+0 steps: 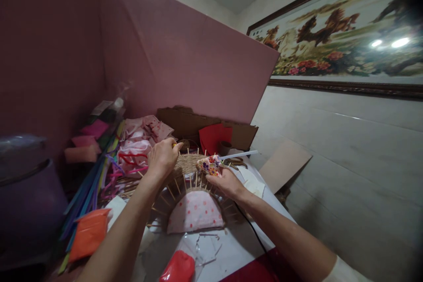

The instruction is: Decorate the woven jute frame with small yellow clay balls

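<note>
My right hand (228, 181) is wrapped around a flower-patterned glue gun (211, 165), a white glue stick (239, 154) jutting from its back end. The gun's front end is beside a woven twine band (187, 164) on upright wooden sticks. My left hand (163, 156) is closed at the far left of that band, fingertips pinched together; a bit of yellow shows there, too small to name. The sticks fan out around a half-round panel (194, 211) of white cloth with red dots, edged in twine. A black cord (253, 227) runs from below my right hand toward the front.
Left of the work lie pink cloth (142, 130), coloured strips (95, 185) and an orange packet (89, 233). A red packet (178, 266) is near the front. Behind stand cardboard (178, 119) and red sheets (213, 136). The wall is on the right.
</note>
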`<state>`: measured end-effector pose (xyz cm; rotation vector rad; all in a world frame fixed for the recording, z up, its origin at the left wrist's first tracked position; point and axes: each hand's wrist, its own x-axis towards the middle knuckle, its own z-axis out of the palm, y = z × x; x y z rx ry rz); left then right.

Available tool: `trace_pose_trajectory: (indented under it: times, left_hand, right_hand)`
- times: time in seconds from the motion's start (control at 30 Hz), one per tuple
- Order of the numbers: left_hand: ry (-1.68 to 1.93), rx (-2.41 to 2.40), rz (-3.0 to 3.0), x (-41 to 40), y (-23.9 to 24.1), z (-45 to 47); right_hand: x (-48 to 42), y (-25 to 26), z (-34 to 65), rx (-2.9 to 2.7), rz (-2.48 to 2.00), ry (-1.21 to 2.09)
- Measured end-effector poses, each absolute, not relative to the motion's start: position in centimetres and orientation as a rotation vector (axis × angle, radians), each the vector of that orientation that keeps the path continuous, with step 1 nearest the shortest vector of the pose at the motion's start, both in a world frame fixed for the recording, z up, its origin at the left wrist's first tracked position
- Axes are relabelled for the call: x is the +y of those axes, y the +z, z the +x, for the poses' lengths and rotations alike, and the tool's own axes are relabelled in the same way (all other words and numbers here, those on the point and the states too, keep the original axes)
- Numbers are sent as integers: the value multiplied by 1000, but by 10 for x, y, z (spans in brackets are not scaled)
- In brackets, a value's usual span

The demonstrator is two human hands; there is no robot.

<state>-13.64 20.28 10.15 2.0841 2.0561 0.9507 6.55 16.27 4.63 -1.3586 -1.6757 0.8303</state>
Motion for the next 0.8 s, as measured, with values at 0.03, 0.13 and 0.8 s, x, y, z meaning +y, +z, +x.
trace_pose_trajectory:
  times: [0.03,0.13,0.8]
  left_hand:
    - [947,2056,2085,203,102,-136]
    - [939,2060,2089,201,102,-135]
    - [1065,1975,2013,207,98,-134]
  right_hand:
    - [163,47,65,-1676,-1364,833]
    - [162,48,64,-1670,-1401,829]
    - [163,46,64,-1611,-1387,836]
